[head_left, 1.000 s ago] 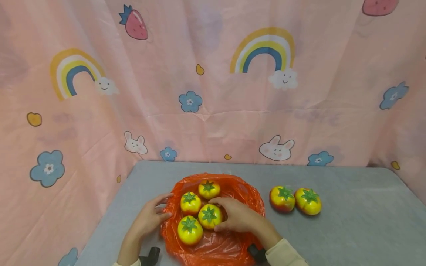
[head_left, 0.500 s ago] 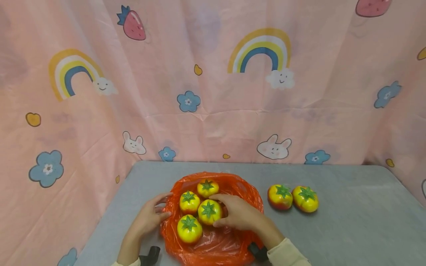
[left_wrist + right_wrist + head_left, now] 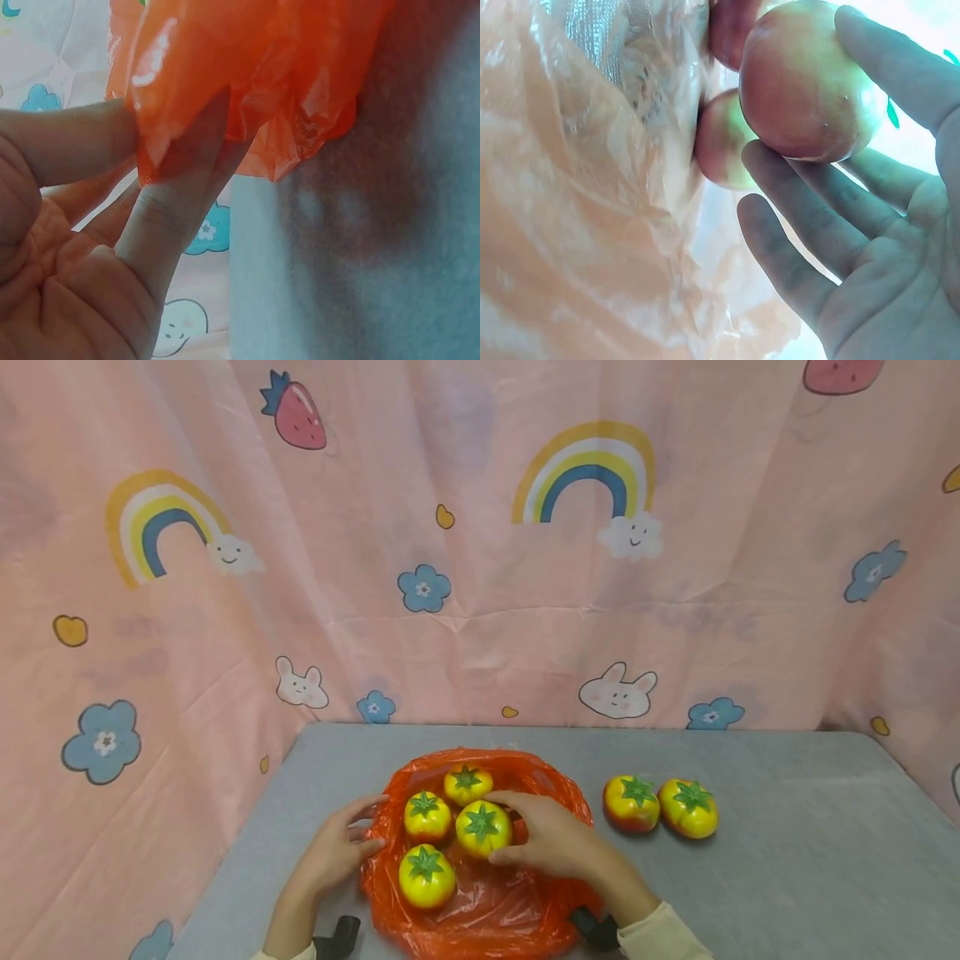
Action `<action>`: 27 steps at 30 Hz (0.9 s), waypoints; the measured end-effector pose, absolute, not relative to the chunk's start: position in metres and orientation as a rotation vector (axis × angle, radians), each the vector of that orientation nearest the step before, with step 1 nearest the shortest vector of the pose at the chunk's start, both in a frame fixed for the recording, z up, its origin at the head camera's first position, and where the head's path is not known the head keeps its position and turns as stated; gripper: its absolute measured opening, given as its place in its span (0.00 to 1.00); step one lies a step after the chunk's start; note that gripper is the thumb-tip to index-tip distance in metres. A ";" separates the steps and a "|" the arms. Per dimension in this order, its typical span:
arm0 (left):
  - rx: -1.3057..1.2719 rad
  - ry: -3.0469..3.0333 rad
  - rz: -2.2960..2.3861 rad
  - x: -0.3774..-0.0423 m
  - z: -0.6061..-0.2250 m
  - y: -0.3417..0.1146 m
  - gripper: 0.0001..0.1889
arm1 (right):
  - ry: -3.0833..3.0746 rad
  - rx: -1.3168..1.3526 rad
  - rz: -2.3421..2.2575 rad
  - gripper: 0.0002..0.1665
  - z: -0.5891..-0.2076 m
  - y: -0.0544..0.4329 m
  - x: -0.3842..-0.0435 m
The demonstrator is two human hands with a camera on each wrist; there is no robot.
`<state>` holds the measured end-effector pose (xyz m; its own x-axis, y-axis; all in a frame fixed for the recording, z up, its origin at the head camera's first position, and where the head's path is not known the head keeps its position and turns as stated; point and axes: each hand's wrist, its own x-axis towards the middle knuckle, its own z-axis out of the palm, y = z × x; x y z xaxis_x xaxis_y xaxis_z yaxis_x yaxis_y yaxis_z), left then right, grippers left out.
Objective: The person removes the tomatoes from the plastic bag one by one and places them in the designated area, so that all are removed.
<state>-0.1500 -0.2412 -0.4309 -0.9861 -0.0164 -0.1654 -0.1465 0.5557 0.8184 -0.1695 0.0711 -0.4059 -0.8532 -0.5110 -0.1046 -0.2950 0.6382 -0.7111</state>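
An orange plastic bag (image 3: pixel 480 935) lies spread wide on the table, its mouth facing up. My left hand (image 3: pixel 332 853) pinches the bag's left edge between thumb and fingers, as the thin film (image 3: pixel 180 90) shows in the left wrist view. Between the thumb and fingers of my right hand (image 3: pixel 551 839) is a yellow-red tomato (image 3: pixel 483 829) with a green star-shaped leaf top. It is held over the middle of the bag, above other tomatoes in the right wrist view. Inside sit a rear tomato (image 3: pixel 468 785), a left tomato (image 3: pixel 427 817) and a front tomato (image 3: pixel 427 877).
Two similar tomatoes stand side by side right of the bag, a left one (image 3: pixel 632 804) and a right one (image 3: pixel 688 808). The grey table (image 3: pixel 787 860) ends at a pink printed curtain (image 3: pixel 480 652) behind and at the left.
My right hand has lifted the gripped tomato slightly and moved it right, away from its neighbours. The left hand stays at the bag's edge.
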 end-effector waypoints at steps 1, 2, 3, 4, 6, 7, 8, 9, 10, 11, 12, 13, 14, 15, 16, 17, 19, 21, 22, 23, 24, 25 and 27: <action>-0.143 2.644 1.416 -0.150 -0.431 -0.241 0.31 | 2.571 -0.642 -1.035 0.43 -0.406 0.072 -0.169; -0.143 2.644 1.418 -0.150 -0.431 -0.241 0.31 | 2.577 -0.637 -1.037 0.43 -0.405 0.074 -0.169; -0.141 2.646 1.415 -0.150 -0.432 -0.241 0.31 | 2.582 -0.632 -1.041 0.43 -0.405 0.075 -0.169; -0.137 2.647 1.416 -0.150 -0.432 -0.241 0.31 | 2.584 -0.621 -1.046 0.43 -0.405 0.076 -0.169; -0.134 2.650 1.414 -0.151 -0.432 -0.241 0.31 | 2.593 -0.602 -1.047 0.43 -0.404 0.079 -0.168; -0.136 2.650 1.413 -0.151 -0.431 -0.241 0.31 | 2.597 -0.594 -1.046 0.43 -0.404 0.080 -0.168; -0.136 2.652 1.410 -0.151 -0.431 -0.241 0.31 | 2.604 -0.592 -1.047 0.43 -0.404 0.081 -0.167; -0.140 2.653 1.407 -0.150 -0.431 -0.241 0.31 | 2.610 -0.583 -1.043 0.43 -0.403 0.082 -0.167; -0.140 2.652 1.408 -0.151 -0.431 -0.241 0.31 | 2.613 -0.574 -1.042 0.43 -0.403 0.083 -0.167; -0.142 2.652 1.407 -0.150 -0.431 -0.241 0.31 | 2.614 -0.567 -1.042 0.43 -0.402 0.084 -0.167; -0.143 2.652 1.406 -0.150 -0.431 -0.241 0.31 | 2.618 -0.558 -1.039 0.43 -0.402 0.086 -0.166; -0.144 2.653 1.406 -0.150 -0.431 -0.241 0.31 | 2.620 -0.551 -1.039 0.43 -0.401 0.087 -0.166; -0.143 2.653 1.406 -0.150 -0.431 -0.241 0.31 | 2.622 -0.544 -1.040 0.43 -0.400 0.088 -0.166; -0.143 2.653 1.405 -0.150 -0.431 -0.241 0.31 | 2.623 -0.535 -1.039 0.43 -0.399 0.089 -0.165; -0.141 2.651 1.407 -0.150 -0.431 -0.241 0.31 | 2.621 -0.528 -1.043 0.43 -0.399 0.090 -0.165; -0.141 2.652 1.408 -0.150 -0.431 -0.241 0.31 | 2.619 -0.519 -1.047 0.42 -0.398 0.091 -0.165; -0.146 2.650 1.404 -0.150 -0.431 -0.241 0.31 | 2.617 -0.489 -1.051 0.42 -0.396 0.094 -0.164; -0.146 2.650 1.398 -0.150 -0.430 -0.241 0.31 | 2.613 -0.451 -1.053 0.42 -0.394 0.097 -0.163; -0.145 2.651 1.395 -0.150 -0.430 -0.241 0.31 | 2.609 -0.428 -1.054 0.42 -0.393 0.098 -0.163; -0.146 2.651 1.393 -0.150 -0.430 -0.241 0.31 | 2.607 -0.407 -1.050 0.42 -0.392 0.100 -0.163; -0.144 2.650 1.389 -0.150 -0.430 -0.241 0.31 | 2.609 -0.387 -1.044 0.42 -0.391 0.102 -0.163; -0.145 2.649 1.388 -0.150 -0.430 -0.240 0.31 | 2.610 -0.369 -1.043 0.42 -0.391 0.104 -0.163; -0.140 2.647 1.389 -0.150 -0.430 -0.240 0.31 | 2.618 -0.340 -1.035 0.43 -0.391 0.108 -0.163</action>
